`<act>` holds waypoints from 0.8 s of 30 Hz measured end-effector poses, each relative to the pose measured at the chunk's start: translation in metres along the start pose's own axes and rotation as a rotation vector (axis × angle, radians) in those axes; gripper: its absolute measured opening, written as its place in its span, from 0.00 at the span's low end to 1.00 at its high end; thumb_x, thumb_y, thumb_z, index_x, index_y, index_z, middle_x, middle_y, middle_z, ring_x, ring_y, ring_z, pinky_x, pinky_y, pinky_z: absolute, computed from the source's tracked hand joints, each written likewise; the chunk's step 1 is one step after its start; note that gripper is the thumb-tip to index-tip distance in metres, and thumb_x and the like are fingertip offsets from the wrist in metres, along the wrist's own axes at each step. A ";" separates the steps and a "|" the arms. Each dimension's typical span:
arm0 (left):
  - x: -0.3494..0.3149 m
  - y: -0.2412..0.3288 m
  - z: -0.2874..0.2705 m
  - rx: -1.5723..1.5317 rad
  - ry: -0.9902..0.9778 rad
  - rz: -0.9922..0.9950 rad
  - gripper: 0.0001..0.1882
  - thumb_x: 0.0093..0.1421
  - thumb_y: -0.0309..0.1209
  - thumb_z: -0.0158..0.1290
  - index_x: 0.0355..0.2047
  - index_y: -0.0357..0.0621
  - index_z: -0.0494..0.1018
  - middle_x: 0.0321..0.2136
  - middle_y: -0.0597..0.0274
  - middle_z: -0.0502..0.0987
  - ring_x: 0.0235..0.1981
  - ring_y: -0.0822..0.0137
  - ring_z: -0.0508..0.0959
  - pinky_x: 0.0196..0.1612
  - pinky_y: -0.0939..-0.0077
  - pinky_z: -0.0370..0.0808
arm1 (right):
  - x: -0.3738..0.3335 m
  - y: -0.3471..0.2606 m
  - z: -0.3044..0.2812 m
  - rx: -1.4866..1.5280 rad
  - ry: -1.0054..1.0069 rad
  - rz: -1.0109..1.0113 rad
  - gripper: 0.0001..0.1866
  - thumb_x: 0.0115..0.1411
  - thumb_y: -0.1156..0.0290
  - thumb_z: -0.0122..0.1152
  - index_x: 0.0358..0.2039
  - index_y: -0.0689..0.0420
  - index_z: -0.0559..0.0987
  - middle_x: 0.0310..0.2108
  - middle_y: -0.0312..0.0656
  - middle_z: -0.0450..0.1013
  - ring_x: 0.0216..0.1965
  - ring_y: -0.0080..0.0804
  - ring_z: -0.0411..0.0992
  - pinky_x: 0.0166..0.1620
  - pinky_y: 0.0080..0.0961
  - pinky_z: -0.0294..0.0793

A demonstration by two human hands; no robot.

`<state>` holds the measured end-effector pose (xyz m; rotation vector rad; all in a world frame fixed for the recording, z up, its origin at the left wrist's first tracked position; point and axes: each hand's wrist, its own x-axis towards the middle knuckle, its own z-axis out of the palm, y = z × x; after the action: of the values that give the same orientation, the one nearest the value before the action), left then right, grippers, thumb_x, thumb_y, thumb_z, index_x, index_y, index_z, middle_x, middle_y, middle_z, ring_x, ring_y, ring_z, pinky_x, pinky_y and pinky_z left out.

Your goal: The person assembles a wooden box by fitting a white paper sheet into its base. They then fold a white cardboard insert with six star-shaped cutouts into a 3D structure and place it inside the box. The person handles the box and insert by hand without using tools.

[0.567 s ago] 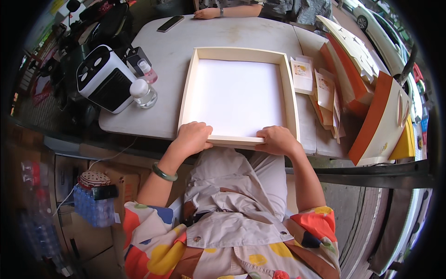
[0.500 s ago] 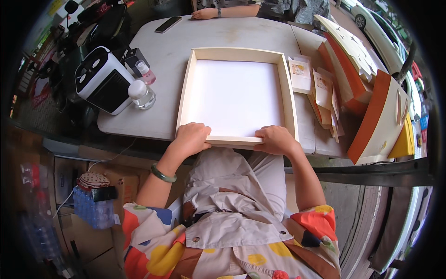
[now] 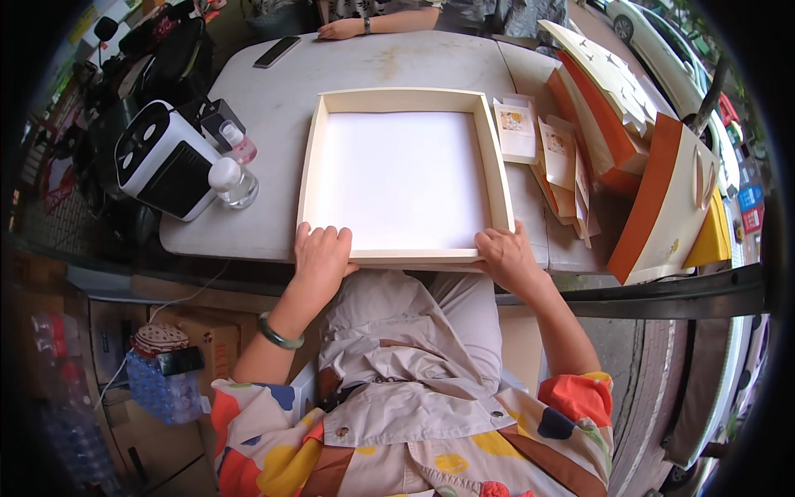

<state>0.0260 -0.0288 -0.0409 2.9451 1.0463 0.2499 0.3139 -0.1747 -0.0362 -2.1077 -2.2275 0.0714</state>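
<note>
- Our left hand (image 3: 320,259) grips the near-left corner of the wooden frame (image 3: 405,98): fingers curled over the top of the near rail, thumb tucked under the edge.
- Our right hand (image 3: 507,255) grips the near-right corner the same way, fingers closed on the rail; we can't see the thumb clearly.
- Both hands are clamped on the frame, neither is open.
- The frame is a shallow square tray of pale wood with a white panel (image 3: 402,178) as its floor. It lies flat on the grey table (image 3: 389,62), near rail at the table's near edge, just above our lap.
- We see nothing lying inside the frame, just the white panel.
- A green bangle (image 3: 279,335) sits on our left wrist.
- Left of the frame: a clear bottle with a white cap (image 3: 232,182), a small pink bottle (image 3: 238,142) right behind it, and a white-and-black box-shaped appliance (image 3: 163,159) at the table's left edge.
- Right of the frame: small printed cards (image 3: 515,130) fanned out just beside the right rail, then a stack of orange-and-white flat boxes (image 3: 617,116) leaning further right.
- Far edge of the table: a dark phone (image 3: 277,52) and another person's forearm (image 3: 381,24), well apart from our hands.
</note>
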 end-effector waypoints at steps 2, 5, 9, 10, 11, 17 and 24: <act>-0.008 0.002 0.001 0.024 0.074 -0.024 0.20 0.38 0.34 0.68 0.28 0.44 0.69 0.24 0.61 0.71 0.30 0.60 0.75 0.46 0.55 0.67 | -0.001 0.003 0.006 0.069 -0.002 0.011 0.16 0.43 0.71 0.69 0.28 0.54 0.69 0.26 0.37 0.71 0.35 0.38 0.73 0.45 0.48 0.65; -0.017 -0.003 0.005 0.015 0.075 -0.080 0.20 0.39 0.31 0.67 0.29 0.44 0.68 0.26 0.60 0.71 0.32 0.59 0.75 0.39 0.56 0.70 | 0.001 0.000 0.004 0.082 -0.007 0.038 0.16 0.41 0.71 0.70 0.28 0.54 0.70 0.26 0.37 0.71 0.36 0.39 0.73 0.38 0.43 0.66; -0.019 -0.012 0.008 -0.091 0.033 -0.060 0.19 0.39 0.26 0.66 0.28 0.43 0.66 0.27 0.59 0.70 0.33 0.56 0.74 0.33 0.58 0.72 | 0.005 -0.001 0.003 0.072 -0.054 0.071 0.16 0.40 0.70 0.71 0.27 0.53 0.71 0.27 0.37 0.71 0.35 0.39 0.74 0.35 0.40 0.69; -0.017 -0.014 0.008 -0.102 0.032 -0.045 0.19 0.39 0.26 0.66 0.27 0.42 0.66 0.26 0.59 0.70 0.33 0.55 0.74 0.32 0.59 0.72 | 0.005 0.000 0.005 0.072 -0.059 0.072 0.16 0.40 0.70 0.71 0.27 0.53 0.72 0.27 0.37 0.72 0.35 0.40 0.74 0.34 0.40 0.69; -0.017 -0.014 0.007 -0.108 0.024 -0.041 0.19 0.39 0.26 0.66 0.28 0.42 0.66 0.26 0.58 0.70 0.33 0.55 0.74 0.32 0.59 0.72 | 0.005 0.001 0.006 0.073 -0.064 0.073 0.16 0.40 0.70 0.71 0.27 0.53 0.72 0.27 0.38 0.72 0.35 0.40 0.74 0.33 0.40 0.70; -0.015 -0.018 0.008 -0.124 -0.010 -0.030 0.18 0.40 0.27 0.66 0.27 0.42 0.68 0.26 0.57 0.72 0.32 0.54 0.76 0.32 0.59 0.72 | 0.008 0.008 0.012 0.061 -0.106 0.063 0.13 0.42 0.68 0.71 0.26 0.53 0.75 0.26 0.38 0.74 0.30 0.40 0.76 0.33 0.40 0.71; -0.008 -0.024 0.005 -0.130 -0.098 -0.014 0.16 0.41 0.29 0.66 0.27 0.42 0.69 0.25 0.57 0.73 0.31 0.53 0.77 0.32 0.59 0.72 | 0.009 0.008 0.012 0.024 -0.124 0.066 0.11 0.44 0.68 0.70 0.26 0.52 0.76 0.26 0.38 0.75 0.29 0.40 0.76 0.33 0.39 0.72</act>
<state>0.0054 -0.0149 -0.0486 2.8028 0.9980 0.1644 0.3207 -0.1648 -0.0487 -2.2217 -2.2099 0.2376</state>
